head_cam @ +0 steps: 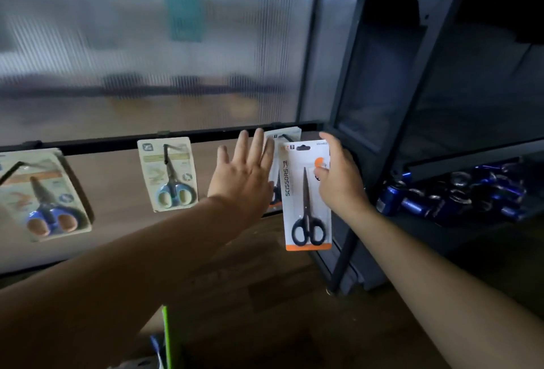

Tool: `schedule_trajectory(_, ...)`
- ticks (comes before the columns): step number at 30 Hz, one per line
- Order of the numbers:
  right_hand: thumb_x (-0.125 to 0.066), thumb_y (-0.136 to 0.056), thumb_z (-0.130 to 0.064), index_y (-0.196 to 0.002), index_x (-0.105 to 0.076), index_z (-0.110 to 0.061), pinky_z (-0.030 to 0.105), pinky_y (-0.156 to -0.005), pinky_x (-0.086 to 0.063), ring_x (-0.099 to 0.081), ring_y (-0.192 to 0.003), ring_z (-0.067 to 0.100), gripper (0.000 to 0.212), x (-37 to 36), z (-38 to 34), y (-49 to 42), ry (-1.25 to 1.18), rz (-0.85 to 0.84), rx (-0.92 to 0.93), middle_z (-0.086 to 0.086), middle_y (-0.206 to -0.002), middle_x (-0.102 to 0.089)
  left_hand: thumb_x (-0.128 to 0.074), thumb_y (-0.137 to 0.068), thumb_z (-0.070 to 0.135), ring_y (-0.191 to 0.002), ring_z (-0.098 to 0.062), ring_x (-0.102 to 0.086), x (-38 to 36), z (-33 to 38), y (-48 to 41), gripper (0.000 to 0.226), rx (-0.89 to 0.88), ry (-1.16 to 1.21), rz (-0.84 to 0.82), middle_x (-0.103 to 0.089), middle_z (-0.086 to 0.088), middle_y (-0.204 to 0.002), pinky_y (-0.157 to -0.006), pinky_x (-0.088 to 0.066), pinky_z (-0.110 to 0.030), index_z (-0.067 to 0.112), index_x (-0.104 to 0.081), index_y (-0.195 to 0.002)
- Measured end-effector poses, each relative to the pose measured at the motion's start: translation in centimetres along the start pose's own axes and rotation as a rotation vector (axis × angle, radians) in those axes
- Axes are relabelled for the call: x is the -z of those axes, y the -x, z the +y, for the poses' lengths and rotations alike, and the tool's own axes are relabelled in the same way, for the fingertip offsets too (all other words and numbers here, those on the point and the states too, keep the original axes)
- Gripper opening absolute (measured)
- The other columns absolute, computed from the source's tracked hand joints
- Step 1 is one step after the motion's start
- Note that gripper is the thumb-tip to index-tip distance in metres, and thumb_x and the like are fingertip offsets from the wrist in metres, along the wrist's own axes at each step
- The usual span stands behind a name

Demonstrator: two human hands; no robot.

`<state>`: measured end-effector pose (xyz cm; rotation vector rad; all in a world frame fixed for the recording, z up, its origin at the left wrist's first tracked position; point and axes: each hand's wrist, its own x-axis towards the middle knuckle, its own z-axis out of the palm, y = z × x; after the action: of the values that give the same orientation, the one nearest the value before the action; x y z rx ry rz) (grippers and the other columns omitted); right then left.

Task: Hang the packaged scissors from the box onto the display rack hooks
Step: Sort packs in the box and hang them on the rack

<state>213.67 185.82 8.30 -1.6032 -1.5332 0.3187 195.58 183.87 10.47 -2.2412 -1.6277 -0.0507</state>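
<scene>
As the right hand (339, 177) pinches it, the scissors pack (306, 206) dangles.

Looks forward and slightly down from head height, wide-angle, close to the display rack (112, 144); takes in wooden floor (294, 309) near, ribbed panel (147, 59) far.

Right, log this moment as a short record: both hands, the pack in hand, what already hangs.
left hand: open, fingers straight, in front of the hung black-scissors stack; contact unclear
right hand: pinches the black scissors pack by its upper right edge
held pack: upright, orange-trimmed, hang slot seemingly free of any hook
rail: black, two blue-handled scissors packs hanging further left
right shelf: blue metal items, kind unclear
</scene>
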Motion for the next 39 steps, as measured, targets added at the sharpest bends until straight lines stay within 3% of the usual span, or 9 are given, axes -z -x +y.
schedule_trajectory(6, -0.050, -0.096, -0.002, -0.147, -0.036, -0.033, 0.021, -0.087, -0.036, -0.050, -0.112, 0.014, 0.061, -0.2, 0.9, -2.6, -0.039, -0.018, -0.029, 0.004, -0.132, -0.051, -0.024, -0.103, 0.042, -0.146, -0.036, 0.016, -0.8, 2.8, -2.2, 0.073, -0.065, -0.041, -0.040, 0.025, -0.010, -0.158, -0.116, -0.012, -0.058, 0.010, 0.022, -0.149)
schedule_trajectory(12, -0.049, -0.097, -0.002, -0.149, -0.035, -0.029, 0.019, -0.085, -0.036, -0.053, -0.114, 0.015, 0.060, -1.6, 1.8, -3.7, -0.102, -0.036, 0.018, 0.005, -0.134, -0.055, -0.025, -0.104, 0.037, -0.146, -0.039, 0.014, -0.8, 4.0, -3.1, 0.069, -0.082, -0.070, -0.061, 0.025, -0.013, -0.158, -0.115, -0.012, -0.059, 0.010, 0.017, -0.151)
schedule_trajectory(18, -0.046, -0.100, -0.006, -0.148, -0.036, -0.026, -0.005, -0.066, -0.031, -0.044, -0.104, 0.002, 0.053, -2.3, 2.6, -3.4, -0.146, -0.048, 0.034, 0.000, -0.135, -0.053, -0.025, -0.104, 0.035, -0.145, -0.039, 0.018, -1.3, 4.0, -2.8, 0.069, -0.102, -0.117, -0.066, 0.026, -0.014, -0.157, -0.115, -0.011, -0.059, 0.007, 0.018, -0.150)
schedule_trajectory(24, -0.047, -0.100, -0.010, -0.149, -0.033, -0.032, 0.020, -0.081, -0.036, -0.049, -0.101, 0.010, 0.056, -4.1, 2.5, -4.8, -0.091, -0.067, 0.010, 0.006, -0.130, -0.054, -0.029, -0.103, 0.036, -0.146, -0.039, 0.016, -2.1, 3.4, -3.7, 0.072, -0.059, -0.135, -0.116, 0.025, -0.015, -0.158, -0.114, -0.014, -0.059, 0.007, 0.016, -0.151)
schedule_trajectory(31, -0.045, -0.102, -0.017, -0.149, -0.030, -0.038, 0.021, -0.079, -0.039, -0.058, -0.103, 0.018, 0.053, -6.3, 1.9, -7.3, 0.017, -0.066, -0.038, 0.007, -0.122, -0.051, -0.033, -0.102, 0.043, -0.146, -0.039, 0.015, -2.0, 3.4, -4.5, 0.076, -0.047, -0.139, -0.156, 0.025, -0.014, -0.158, -0.114, -0.012, -0.061, 0.009, 0.014, -0.152)
schedule_trajectory(34, -0.052, -0.098, -0.017, -0.154, -0.014, -0.034, 0.034, -0.089, -0.044, -0.056, -0.112, 0.029, 0.070, -6.4, 1.7, -7.1, 0.112, -0.076, -0.029, 0.014, -0.126, -0.051, -0.030, -0.103, 0.041, -0.146, -0.038, 0.015, -2.0, 3.1, -3.7, 0.074, -0.049, -0.130, -0.158, 0.024, -0.015, -0.158, -0.115, -0.012, -0.060, 0.007, 0.015, -0.151)
schedule_trajectory(39, -0.057, -0.096, -0.023, -0.156, 0.002, -0.024, 0.036, -0.091, -0.043, -0.053, -0.120, 0.034, 0.084, -6.7, 1.2, -4.2, 0.133, -0.087, -0.135, 0.018, -0.134, -0.050, -0.027, -0.103, 0.038, -0.146, -0.037, 0.015, -3.2, 1.5, -0.7, 0.071, -0.049, -0.104, -0.119, 0.024, -0.013, -0.158, -0.115, -0.011, -0.059, 0.009, 0.016, -0.151)
